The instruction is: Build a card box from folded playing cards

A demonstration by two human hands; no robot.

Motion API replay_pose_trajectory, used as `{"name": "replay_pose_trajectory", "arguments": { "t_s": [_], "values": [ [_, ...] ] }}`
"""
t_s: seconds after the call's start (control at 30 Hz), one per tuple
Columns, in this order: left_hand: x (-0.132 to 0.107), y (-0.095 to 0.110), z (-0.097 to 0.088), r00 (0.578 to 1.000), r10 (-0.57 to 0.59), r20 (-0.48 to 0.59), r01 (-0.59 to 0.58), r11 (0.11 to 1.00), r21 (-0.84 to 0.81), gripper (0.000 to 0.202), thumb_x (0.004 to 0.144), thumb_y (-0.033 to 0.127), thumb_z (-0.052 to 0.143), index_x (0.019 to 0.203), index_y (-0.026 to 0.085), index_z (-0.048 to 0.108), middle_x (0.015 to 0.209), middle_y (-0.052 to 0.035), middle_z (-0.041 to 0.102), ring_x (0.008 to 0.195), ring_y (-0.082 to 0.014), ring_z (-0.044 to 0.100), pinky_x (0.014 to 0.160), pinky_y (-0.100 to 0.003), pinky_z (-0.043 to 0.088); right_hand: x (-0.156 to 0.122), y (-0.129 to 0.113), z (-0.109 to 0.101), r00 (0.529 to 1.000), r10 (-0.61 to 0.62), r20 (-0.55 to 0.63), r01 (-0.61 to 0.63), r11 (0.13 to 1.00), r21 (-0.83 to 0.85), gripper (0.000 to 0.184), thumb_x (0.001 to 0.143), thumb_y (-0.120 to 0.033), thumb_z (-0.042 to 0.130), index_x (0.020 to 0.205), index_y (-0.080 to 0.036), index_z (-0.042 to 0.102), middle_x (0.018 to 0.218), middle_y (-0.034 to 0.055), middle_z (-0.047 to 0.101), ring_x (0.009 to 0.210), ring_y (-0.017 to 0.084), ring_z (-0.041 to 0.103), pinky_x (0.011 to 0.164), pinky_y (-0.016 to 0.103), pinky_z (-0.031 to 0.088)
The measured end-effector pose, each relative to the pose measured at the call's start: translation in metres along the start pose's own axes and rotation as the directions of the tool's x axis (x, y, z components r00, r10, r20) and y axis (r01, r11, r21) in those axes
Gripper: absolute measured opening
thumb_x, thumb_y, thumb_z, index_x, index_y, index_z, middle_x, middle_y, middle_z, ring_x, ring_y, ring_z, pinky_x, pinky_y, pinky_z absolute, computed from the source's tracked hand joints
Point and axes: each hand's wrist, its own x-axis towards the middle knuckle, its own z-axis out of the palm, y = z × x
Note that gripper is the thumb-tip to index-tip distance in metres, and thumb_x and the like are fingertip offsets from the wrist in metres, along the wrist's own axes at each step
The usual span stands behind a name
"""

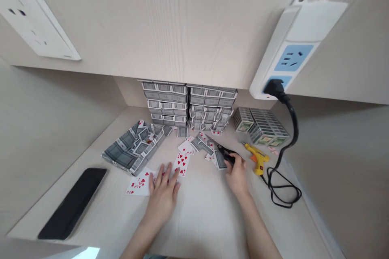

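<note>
My left hand (164, 188) lies flat with fingers spread on several face-up red heart cards (142, 183) fanned on the desk. More heart cards (183, 158) lie just past its fingertips. My right hand (237, 172) reaches to the right and closes around a small black tool (226, 153), likely scissors, that rests over loose grey-backed cards (212, 150). A structure built of folded grey cards (133, 147) sits to the left of my left hand.
Stacked card blocks (188, 105) stand against the back wall, with another block (261, 126) at the right. A yellow glue gun (257, 157) lies beside my right hand, its black cord (281, 188) running to a power strip (288, 48). A black phone (73, 202) lies at the left.
</note>
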Motion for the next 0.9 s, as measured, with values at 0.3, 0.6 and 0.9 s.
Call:
{"name": "replay_pose_trajectory", "arguments": {
  "t_s": [0.3, 0.6, 0.9],
  "values": [
    [0.019, 0.018, -0.012, 0.992, 0.110, 0.056, -0.104, 0.990, -0.096, 0.036, 0.083, 0.022, 0.040, 0.117, 0.023, 0.051, 0.133, -0.0077, 0.042, 0.128, -0.0265, 0.027, 0.104, -0.058, 0.009, 0.000, 0.018, 0.002, 0.996, 0.041, -0.083, -0.055, 0.984, -0.167, 0.023, 0.075, -0.018, 0.043, 0.097, -0.013, 0.048, 0.091, 0.0154, 0.056, 0.090, 0.030, 0.045, 0.079, 0.046, 0.034],
    [0.111, 0.047, 0.010, 0.992, 0.109, 0.059, -0.092, 0.966, -0.244, 0.052, 0.075, 0.024, 0.051, 0.123, 0.009, 0.041, 0.131, -0.0174, 0.039, 0.124, -0.0269, 0.033, 0.103, -0.039, 0.027, 0.001, 0.013, 0.005, 0.986, 0.054, -0.157, -0.083, 0.980, -0.182, 0.023, 0.073, -0.020, 0.047, 0.094, -0.013, 0.053, 0.092, 0.0146, 0.054, 0.091, 0.031, 0.044, 0.079, 0.045, 0.032],
    [0.133, 0.050, 0.020, 0.995, 0.072, 0.069, -0.057, 0.980, -0.190, 0.055, 0.069, 0.013, 0.050, 0.123, 0.009, 0.041, 0.114, -0.0155, 0.052, 0.108, -0.0256, 0.047, 0.098, -0.037, 0.031, 0.003, 0.004, 0.001, 0.979, 0.059, -0.194, -0.091, 0.983, -0.162, 0.024, 0.072, -0.020, 0.047, 0.095, -0.013, 0.053, 0.101, 0.0167, 0.051, 0.100, 0.033, 0.040, 0.082, 0.049, 0.031]
  ]
}}
